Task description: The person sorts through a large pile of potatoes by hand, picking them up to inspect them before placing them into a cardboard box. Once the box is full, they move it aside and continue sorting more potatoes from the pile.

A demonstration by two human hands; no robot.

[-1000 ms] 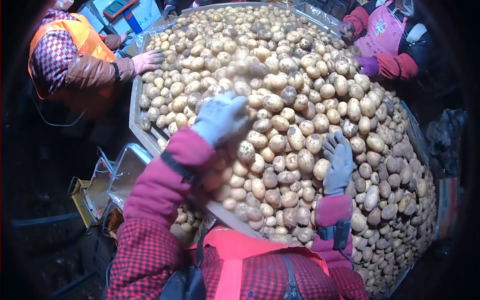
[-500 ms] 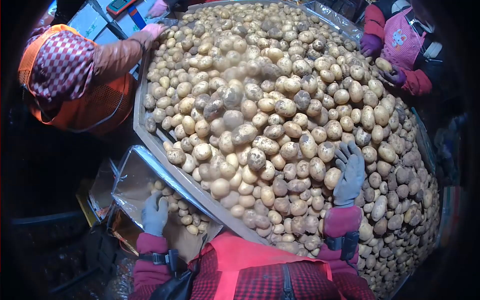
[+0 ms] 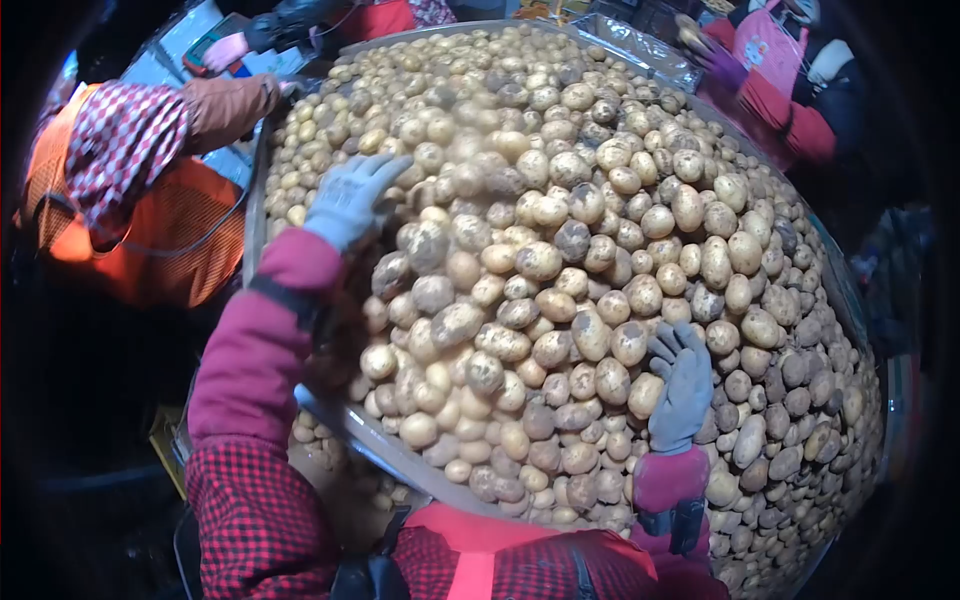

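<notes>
A large heap of potatoes (image 3: 560, 310) fills a wide table with a raised rim (image 3: 254, 215). My left hand (image 3: 350, 200), in a grey glove, reaches over the upper left part of the heap with its fingers stretched out and no potato visible in it. On the right, my right hand (image 3: 682, 385), also gloved in grey, rests on the potatoes with its fingers extended, beside a pale potato (image 3: 645, 396). What lies under either palm is hidden.
Below my left arm, smaller potatoes (image 3: 388, 492) lie beside the table edge. A co-worker in orange (image 3: 160, 230) stands at the left rim. Another co-worker (image 3: 790, 110) at the upper right holds a potato (image 3: 690, 32). Plastic wrap (image 3: 635, 48) lies at the far rim.
My left hand has moved from the box of small potatoes up and across onto the heap. My right hand has stayed nearly in place. The co-worker at the upper right has lifted a potato away from the heap.
</notes>
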